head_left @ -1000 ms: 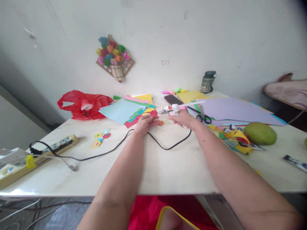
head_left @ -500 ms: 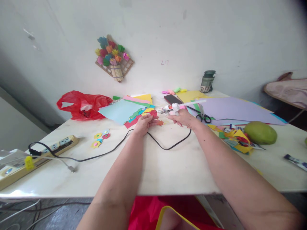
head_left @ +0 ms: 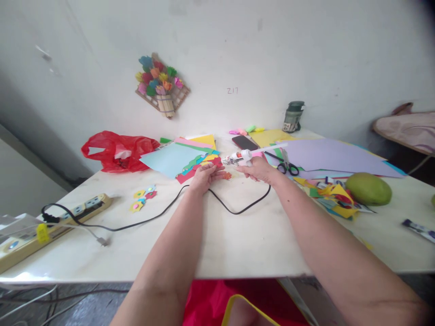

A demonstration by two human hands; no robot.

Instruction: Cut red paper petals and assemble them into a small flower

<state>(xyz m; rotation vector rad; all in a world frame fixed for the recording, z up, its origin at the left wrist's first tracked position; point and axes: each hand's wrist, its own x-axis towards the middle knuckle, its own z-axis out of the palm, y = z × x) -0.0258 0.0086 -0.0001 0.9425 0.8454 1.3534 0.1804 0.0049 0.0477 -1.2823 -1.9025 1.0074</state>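
Observation:
In my right hand [head_left: 256, 170] is a white glue gun [head_left: 242, 156], fingers wrapped round its grip. A pale glue stick [head_left: 272, 148] juts out of its back, and the nozzle points left. My left hand [head_left: 204, 177] is just left of the nozzle, its thumb and fingers close together; whatever small thing they hold is too unclear to name. Right by its fingertips lies an orange paper piece [head_left: 227, 175]. Behind that hand are wavy-edged strips of coloured paper [head_left: 193, 166]. A black cord [head_left: 234, 212] loops across the table below both hands.
Small paper flowers [head_left: 138, 206] and a power strip [head_left: 78, 209] are on the left, near a red plastic bag [head_left: 118, 151]. To the right are scissors [head_left: 287, 166], purple paper [head_left: 326, 156], paper scraps [head_left: 336, 199] and a green fruit [head_left: 369, 189]. A phone [head_left: 244, 142] lies behind.
The glue gun has tipped and dropped slightly, its back end shifting a little left. My left hand stays nearly where it was. The whole view has shifted slightly.

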